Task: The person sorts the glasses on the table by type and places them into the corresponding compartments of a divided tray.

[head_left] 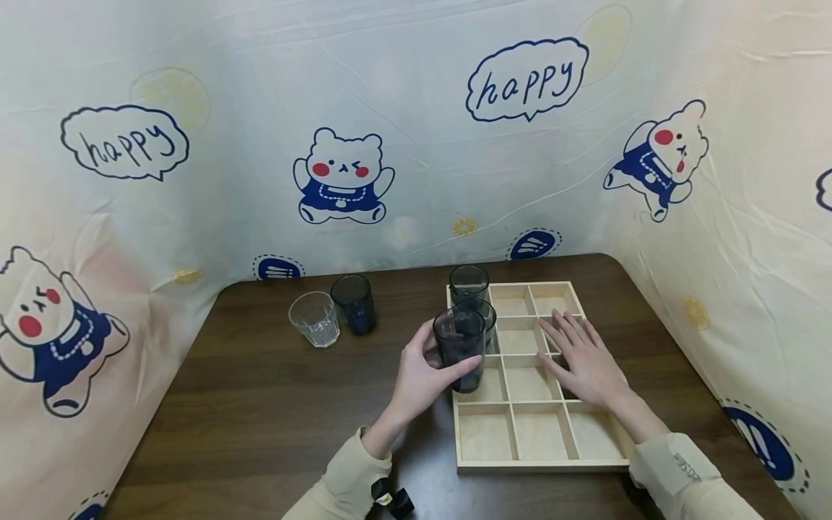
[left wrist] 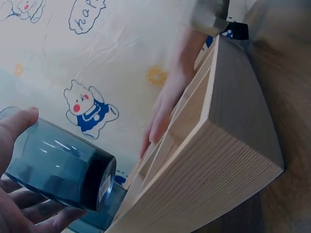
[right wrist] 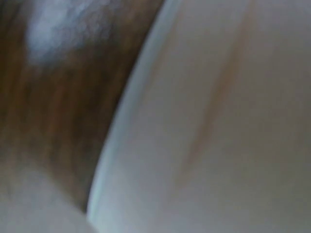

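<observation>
My left hand [head_left: 416, 372] grips a dark tinted drinking glass [head_left: 458, 343], thumb on one side and fingers round the other. In the head view this glass stands over the left column of a pale wooden divided box [head_left: 484, 433]. In the left wrist view the glass [left wrist: 63, 165] looks blue, its base held beside the box's rim [left wrist: 211, 104]. Just behind it, two more dark glasses [head_left: 469, 278] stand in that left column, the nearer one [head_left: 489, 314] partly covered. Spread over the box's right edge lies my right hand [head_left: 585, 365], fingers straight, holding nothing.
To the left on the brown table [head_left: 260, 404] stand a clear glass [head_left: 315, 321] and another dark glass [head_left: 355, 307], close together. A printed cloth [head_left: 416, 94] hangs behind and on both sides. Blur in the right wrist view leaves its pale surface [right wrist: 233, 145] unclear.
</observation>
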{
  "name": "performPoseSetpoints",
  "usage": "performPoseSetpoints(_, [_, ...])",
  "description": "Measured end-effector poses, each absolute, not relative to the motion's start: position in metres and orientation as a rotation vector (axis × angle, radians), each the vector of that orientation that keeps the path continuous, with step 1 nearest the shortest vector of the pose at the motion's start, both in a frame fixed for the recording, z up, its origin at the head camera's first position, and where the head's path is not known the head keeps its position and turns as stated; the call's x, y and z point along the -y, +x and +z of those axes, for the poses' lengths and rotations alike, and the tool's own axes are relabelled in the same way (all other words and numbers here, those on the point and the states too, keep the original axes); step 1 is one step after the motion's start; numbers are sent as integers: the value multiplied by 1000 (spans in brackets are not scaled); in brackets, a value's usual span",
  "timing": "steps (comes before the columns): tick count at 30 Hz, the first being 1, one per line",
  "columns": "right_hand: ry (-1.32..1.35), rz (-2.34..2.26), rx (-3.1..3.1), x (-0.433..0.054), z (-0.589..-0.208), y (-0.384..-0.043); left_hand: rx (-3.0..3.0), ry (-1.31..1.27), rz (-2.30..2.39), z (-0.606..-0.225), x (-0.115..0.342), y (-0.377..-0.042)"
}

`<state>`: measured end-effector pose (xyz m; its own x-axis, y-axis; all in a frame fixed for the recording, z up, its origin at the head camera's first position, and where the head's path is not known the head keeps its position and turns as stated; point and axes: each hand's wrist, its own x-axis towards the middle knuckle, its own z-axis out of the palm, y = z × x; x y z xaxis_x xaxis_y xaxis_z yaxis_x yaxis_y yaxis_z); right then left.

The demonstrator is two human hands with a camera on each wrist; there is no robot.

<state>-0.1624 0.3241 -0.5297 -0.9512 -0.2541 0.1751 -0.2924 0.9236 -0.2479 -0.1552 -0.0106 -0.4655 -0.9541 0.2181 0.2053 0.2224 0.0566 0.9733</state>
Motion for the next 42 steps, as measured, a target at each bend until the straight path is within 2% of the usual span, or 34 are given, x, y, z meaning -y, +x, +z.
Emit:
performPoseSetpoints(14, [420, 400, 2946, -324, -532, -161, 2333, -585, -2103, -477, -2, -147])
performPoseSetpoints(42, [417, 390, 2947, -323, -529, -161, 2378, -667, -2014, -492, -12, -152])
